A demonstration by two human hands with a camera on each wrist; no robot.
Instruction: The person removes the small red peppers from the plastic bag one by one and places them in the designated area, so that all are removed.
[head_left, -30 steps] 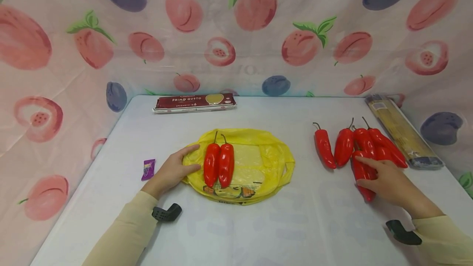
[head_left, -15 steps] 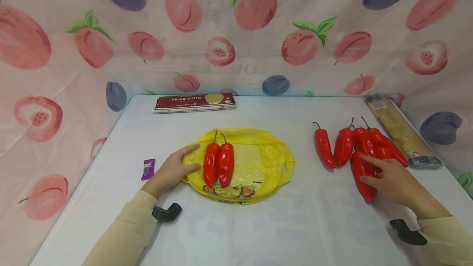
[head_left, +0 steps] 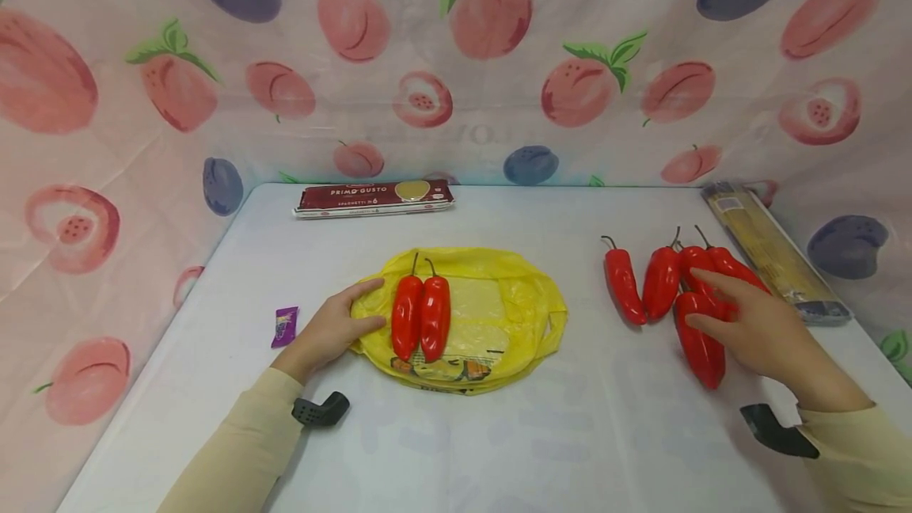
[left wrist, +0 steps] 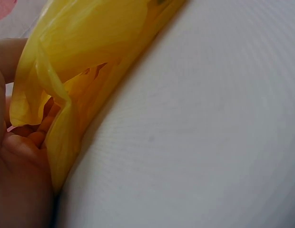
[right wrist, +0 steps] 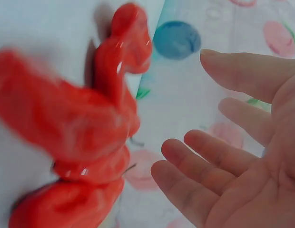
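Note:
In the head view, two red chili peppers [head_left: 421, 318] lie side by side on a flattened yellow plastic bag [head_left: 473, 299]. My left hand [head_left: 331, 331] holds the bag's left edge; in the left wrist view the loose yellow plastic [left wrist: 66, 95] passes between the thumb and curled fingers, which it partly hides. At the right, my right hand [head_left: 762, 335] hovers over a group of red chili peppers, near the front pepper [head_left: 701, 347]. The right wrist view shows its fingers spread and apart from the peppers [right wrist: 81, 123], with nothing in the palm.
A dark red spaghetti pack [head_left: 374, 199] lies at the table's back left. Along the right edge is a clear pack of spaghetti [head_left: 777, 256]. A small purple wrapped candy [head_left: 285, 326] sits left of the bag. Fruit-patterned cloth [head_left: 456, 62] surrounds the table.
My right hand has come off the front pepper and opened, its forefinger now farther back over the group. That pepper has turned slightly. The left hand and bag have stayed put.

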